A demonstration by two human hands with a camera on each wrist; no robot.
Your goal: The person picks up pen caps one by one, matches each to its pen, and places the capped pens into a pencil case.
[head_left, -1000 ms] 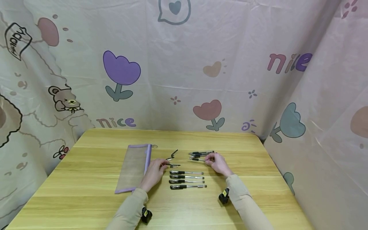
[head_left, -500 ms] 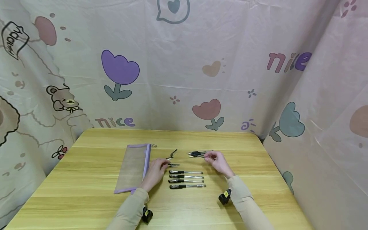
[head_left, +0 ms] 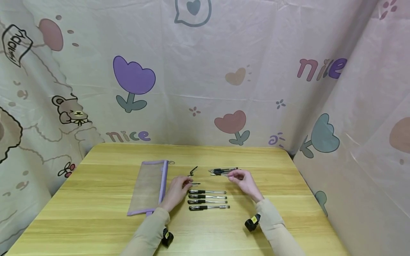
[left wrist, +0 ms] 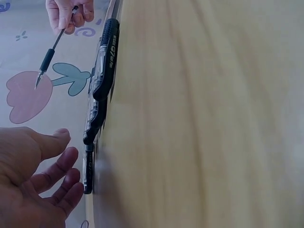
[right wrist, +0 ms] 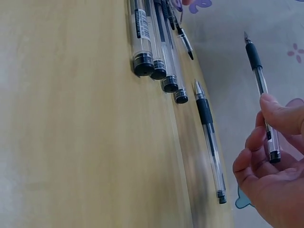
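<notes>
My right hand (head_left: 243,183) pinches an uncapped gel pen (right wrist: 254,59) between thumb and fingers, near its rear end. In the right wrist view its bare tip points up and away from the hand. Other uncapped pens (head_left: 221,170) lie just beyond that hand; one uncapped pen (right wrist: 209,128) rests on the table beside it. My left hand (head_left: 177,190) is by the loose black pen caps (head_left: 193,171). Its thumb and fingers (left wrist: 61,161) are bent and apart, with nothing visible between them. Several capped black pens (head_left: 207,202) lie in a row between the hands.
A mesh zip pouch (head_left: 147,188) with purple edging lies flat left of the left hand. Both wrists carry small black cameras (head_left: 252,223). The wooden table (head_left: 80,213) meets a printed curtain (head_left: 192,71) at its back and sides.
My left hand has shifted slightly right over the caps. My right hand has kept the pen and changed its angle, while the capped row has stayed put.
</notes>
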